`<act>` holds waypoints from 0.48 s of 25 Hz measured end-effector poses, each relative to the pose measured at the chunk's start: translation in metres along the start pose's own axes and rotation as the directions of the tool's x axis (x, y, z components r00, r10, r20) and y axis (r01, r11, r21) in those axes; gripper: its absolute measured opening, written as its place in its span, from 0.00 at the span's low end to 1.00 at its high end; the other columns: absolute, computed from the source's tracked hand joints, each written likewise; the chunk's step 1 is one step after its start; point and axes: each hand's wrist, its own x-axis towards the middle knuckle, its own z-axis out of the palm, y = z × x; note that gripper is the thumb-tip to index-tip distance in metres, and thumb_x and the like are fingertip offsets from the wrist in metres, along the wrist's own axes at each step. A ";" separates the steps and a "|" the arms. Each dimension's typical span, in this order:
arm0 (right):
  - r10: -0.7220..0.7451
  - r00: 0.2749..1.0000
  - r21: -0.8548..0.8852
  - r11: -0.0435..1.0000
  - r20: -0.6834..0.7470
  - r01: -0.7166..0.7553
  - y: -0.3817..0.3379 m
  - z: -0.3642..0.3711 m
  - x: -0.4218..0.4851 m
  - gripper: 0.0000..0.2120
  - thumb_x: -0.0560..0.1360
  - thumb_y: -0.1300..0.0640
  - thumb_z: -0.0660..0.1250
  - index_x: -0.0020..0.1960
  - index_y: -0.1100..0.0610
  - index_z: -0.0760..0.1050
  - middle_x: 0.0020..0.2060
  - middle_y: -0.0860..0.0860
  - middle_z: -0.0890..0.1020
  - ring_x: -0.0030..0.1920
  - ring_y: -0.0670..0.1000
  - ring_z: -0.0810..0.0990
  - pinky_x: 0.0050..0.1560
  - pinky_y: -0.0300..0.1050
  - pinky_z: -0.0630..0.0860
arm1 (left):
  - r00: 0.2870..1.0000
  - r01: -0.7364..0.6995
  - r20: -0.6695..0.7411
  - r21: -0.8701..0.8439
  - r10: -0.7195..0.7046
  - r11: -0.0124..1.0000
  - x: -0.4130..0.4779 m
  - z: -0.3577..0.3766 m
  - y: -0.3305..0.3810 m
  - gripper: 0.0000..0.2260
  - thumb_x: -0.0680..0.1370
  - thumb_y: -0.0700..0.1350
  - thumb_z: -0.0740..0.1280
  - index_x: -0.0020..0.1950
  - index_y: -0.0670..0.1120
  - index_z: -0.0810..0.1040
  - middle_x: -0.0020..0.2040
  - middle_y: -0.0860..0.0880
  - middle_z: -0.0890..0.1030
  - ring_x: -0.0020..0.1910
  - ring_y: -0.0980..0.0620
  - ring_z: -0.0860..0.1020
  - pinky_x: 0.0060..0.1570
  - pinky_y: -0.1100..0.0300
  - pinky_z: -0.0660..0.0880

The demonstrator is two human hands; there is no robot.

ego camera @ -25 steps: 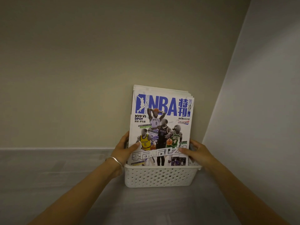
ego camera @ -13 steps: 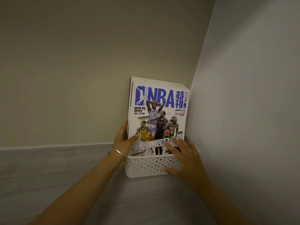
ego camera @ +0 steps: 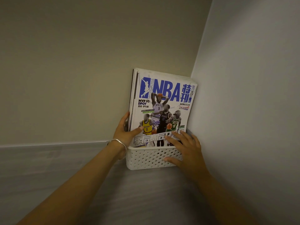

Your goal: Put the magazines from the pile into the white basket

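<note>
A: tight corner here. beige wall [ego camera: 81, 62] behind, grey wall [ego camera: 251, 95] right up against the stack, grey surface [ego camera: 40, 168] open on the left.
B: count?
A: several magazines [ego camera: 164, 98], can't count exactly, upright in one white basket [ego camera: 149, 158]. The left hand [ego camera: 126, 132] clamps their left edge, the right hand [ego camera: 186, 150] lies flat, fingers spread over the cover and the basket front. One bracelet [ego camera: 121, 143].

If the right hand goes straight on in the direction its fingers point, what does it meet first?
Most likely the front magazine: the right hand points up and left over the white basket rim, fingertips at the cover's lower part. Whether they touch it is unclear.
</note>
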 end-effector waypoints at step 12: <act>0.092 0.981 -0.033 0.996 0.173 -0.088 -0.009 -0.012 0.004 0.37 0.68 0.31 0.61 0.72 0.43 0.57 0.74 0.48 0.62 0.75 0.51 0.56 0.74 0.55 0.45 | 1.000 0.001 -0.021 0.133 0.002 0.991 -0.011 0.000 0.016 0.36 0.71 0.40 0.71 0.73 0.53 0.56 0.69 0.43 0.69 0.63 0.45 0.72 0.56 0.51 0.75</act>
